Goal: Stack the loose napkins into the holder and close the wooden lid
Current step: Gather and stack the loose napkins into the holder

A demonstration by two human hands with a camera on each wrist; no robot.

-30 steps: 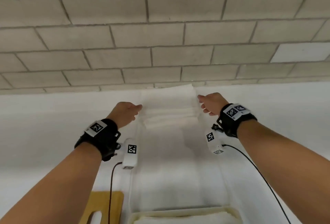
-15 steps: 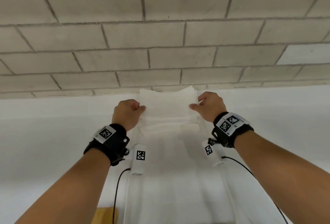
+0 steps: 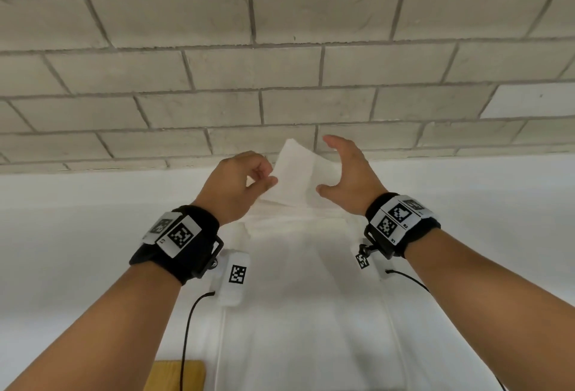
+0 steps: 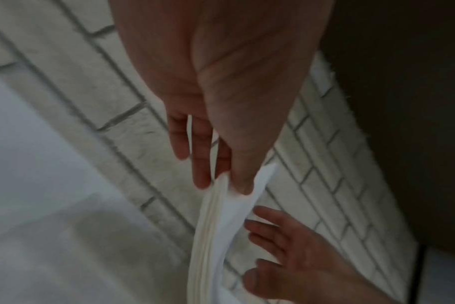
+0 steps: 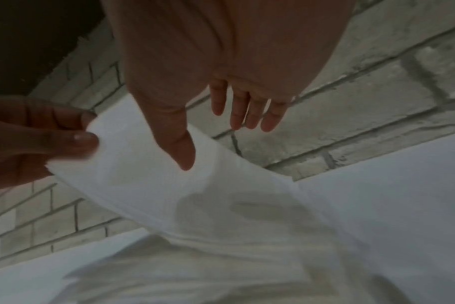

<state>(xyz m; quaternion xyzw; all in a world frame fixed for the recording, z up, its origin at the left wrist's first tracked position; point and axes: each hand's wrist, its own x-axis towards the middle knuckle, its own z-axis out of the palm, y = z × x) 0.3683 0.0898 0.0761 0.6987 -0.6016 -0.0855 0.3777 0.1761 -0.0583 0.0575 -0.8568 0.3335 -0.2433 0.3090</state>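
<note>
Pinched by its left edge between thumb and fingers of the left hand (image 3: pixel 237 185), one small sheaf of thin white paper napkins (image 3: pixel 298 172) stands tilted at centre frame, the right hand (image 3: pixel 348 175) spread beside it, above a white table (image 3: pixel 77 235), two marker-tagged wristbands and one wooden lid (image 3: pixel 174 375) at lower left.

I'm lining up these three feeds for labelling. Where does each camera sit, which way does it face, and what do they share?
Head: worn on the head, facing forward and down at the grey brick wall; shows both forearms, left hand pinching the white paper napkin, right hand open beside it.
Left wrist: looks along the left hand to its fingertips; right hand beyond.
Right wrist: looks along the right hand; left hand at the left edge.
Shared: all show the napkin, both hands, and the wall.
</note>
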